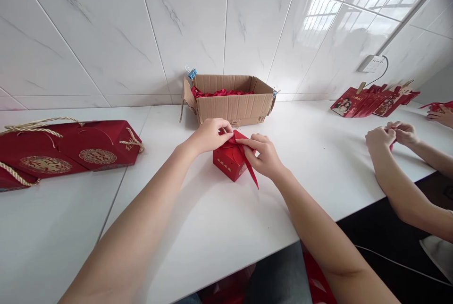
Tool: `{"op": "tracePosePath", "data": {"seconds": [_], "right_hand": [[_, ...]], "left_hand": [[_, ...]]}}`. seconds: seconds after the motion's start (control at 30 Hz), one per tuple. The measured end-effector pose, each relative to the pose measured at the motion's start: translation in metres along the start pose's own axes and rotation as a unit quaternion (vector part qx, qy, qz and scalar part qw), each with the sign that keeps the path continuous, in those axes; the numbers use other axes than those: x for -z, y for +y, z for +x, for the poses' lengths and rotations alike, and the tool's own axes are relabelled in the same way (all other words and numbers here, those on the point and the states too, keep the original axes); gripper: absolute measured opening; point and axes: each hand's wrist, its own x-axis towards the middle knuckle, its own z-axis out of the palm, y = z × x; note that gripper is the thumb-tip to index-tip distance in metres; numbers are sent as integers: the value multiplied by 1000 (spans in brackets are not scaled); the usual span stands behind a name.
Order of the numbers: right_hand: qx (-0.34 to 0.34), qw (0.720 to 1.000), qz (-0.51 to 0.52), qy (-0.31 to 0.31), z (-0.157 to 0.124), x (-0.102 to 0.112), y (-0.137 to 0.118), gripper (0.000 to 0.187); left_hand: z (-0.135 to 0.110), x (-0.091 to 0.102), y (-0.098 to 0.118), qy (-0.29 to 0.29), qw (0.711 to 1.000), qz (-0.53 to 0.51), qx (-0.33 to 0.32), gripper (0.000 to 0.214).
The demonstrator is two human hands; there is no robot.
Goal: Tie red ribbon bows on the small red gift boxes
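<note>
A small red gift box [226,164] with gold lettering stands on the white table in front of me. Red ribbon [252,172] runs over its top, and one loose tail hangs down the front right side. At the top left of the box, my left hand [213,135] pinches the ribbon between thumb and fingers. My right hand [264,153] is closed on the ribbon from the right, its index finger pointing across the top. The crossing of the ribbon lies between both hands and is partly covered by the fingers.
Behind the box sits an open cardboard carton [233,108] of red ribbons, a blue binder clip [191,73] on its corner. Larger red boxes with rope handles [95,153] stand left. At right are red bags [357,101] and a co-worker's hands [392,135].
</note>
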Motion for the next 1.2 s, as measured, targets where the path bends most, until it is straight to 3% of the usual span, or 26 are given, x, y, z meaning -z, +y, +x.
{"op": "tracePosePath", "data": {"seconds": [0.33, 0.67, 0.77, 1.07, 1.2], "right_hand": [[-18, 997, -15, -69, 1, 3, -6, 46], [-63, 998, 19, -19, 1, -2, -11, 38], [-55, 998, 6, -18, 1, -2, -11, 33], [-43, 999, 1, -33, 2, -1, -8, 40], [-43, 999, 8, -30, 1, -2, -8, 39]], "left_hand": [[3, -4, -5, 25, 998, 41, -29, 10], [0, -1, 0, 19, 999, 26, 6, 9], [0, -2, 0, 22, 999, 24, 9, 9], [0, -3, 3, 40, 998, 52, 4, 10], [-1, 0, 3, 18, 999, 22, 19, 8]]}}
